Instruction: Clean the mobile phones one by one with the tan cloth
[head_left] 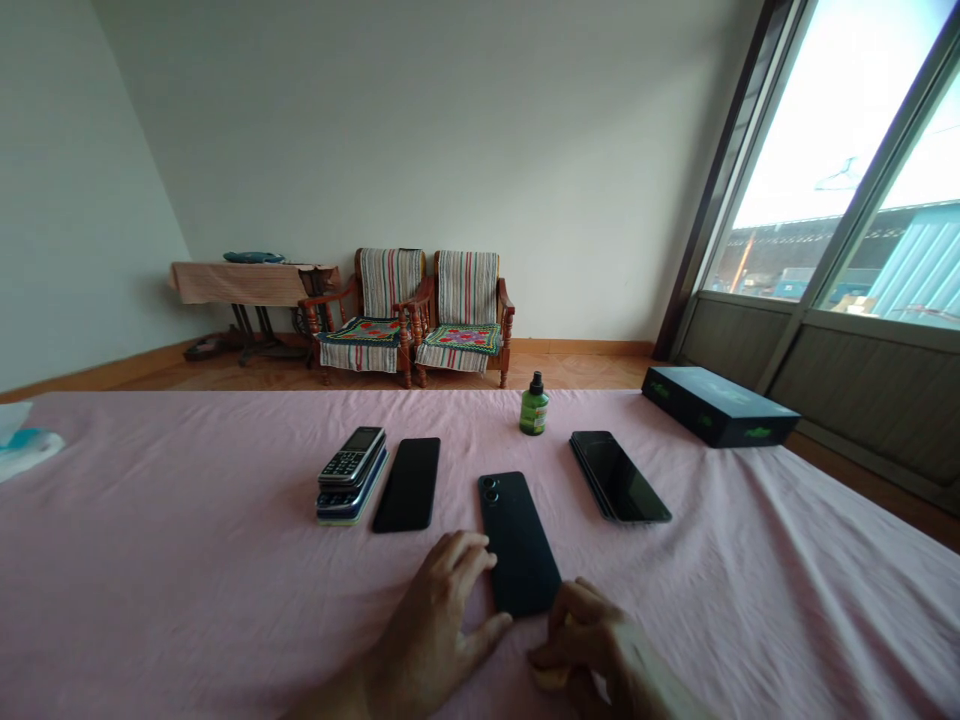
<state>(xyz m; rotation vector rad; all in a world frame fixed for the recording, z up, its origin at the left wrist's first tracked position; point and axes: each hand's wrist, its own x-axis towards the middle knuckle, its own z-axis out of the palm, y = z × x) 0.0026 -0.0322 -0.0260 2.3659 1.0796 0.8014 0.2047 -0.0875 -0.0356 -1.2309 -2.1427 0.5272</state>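
Note:
A dark smartphone (519,545) lies back side up on the pink cloth, its camera lenses at the far left corner. Along its left edge rest the fingertips of my left hand (442,600), with the fingers apart and the thumb near the bottom edge. My right hand (596,645) is closed at the phone's lower right corner. Between its fingers shows a small yellowish piece (552,678), mostly hidden, perhaps a cloth or sponge. Left of the phone lies a black phone (409,485). On the right are stacked black phones (621,478).
Old keypad phones (352,470) are piled at the left. A green bottle (534,405) with a black cap stands behind the middle phone. A black box (718,405) sits at the far right. Beyond the pink-covered surface (187,560) are two wooden chairs (459,300).

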